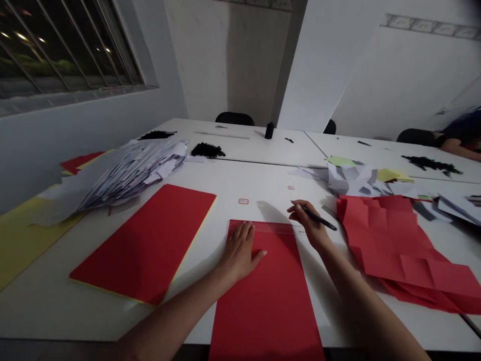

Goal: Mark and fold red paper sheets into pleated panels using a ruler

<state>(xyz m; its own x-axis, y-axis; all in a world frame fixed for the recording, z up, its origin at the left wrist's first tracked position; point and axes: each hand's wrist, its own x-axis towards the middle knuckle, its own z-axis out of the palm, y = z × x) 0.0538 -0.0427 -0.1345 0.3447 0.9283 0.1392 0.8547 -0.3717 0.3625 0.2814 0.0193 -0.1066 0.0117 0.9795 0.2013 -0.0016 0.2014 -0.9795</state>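
Note:
My left hand (pixel 240 250) lies flat on a long red sheet of paper (pixel 270 301), its fingers stretched out near the far edge. Under those fingertips, a transparent strip that looks like a ruler (pixel 274 228) runs across the sheet. To the right, my right hand (pixel 308 220) is raised beside the sheet's far corner, its fingers closed around a black pen (pixel 318 218). A stack of red paper (pixel 146 240) with yellow edges rests left of my left hand. Right of my right arm lie creased red sheets (pixel 398 240).
A large pile of white papers (pixel 139 170) leans at the left over yellow paper (pixel 33 230). Cut white scraps (pixel 353 178) lie at the right. Black yarn (pixel 207 150) and a black cylinder (pixel 269 131) are farther back. A person's arm (pixel 460 148) shows at the far right.

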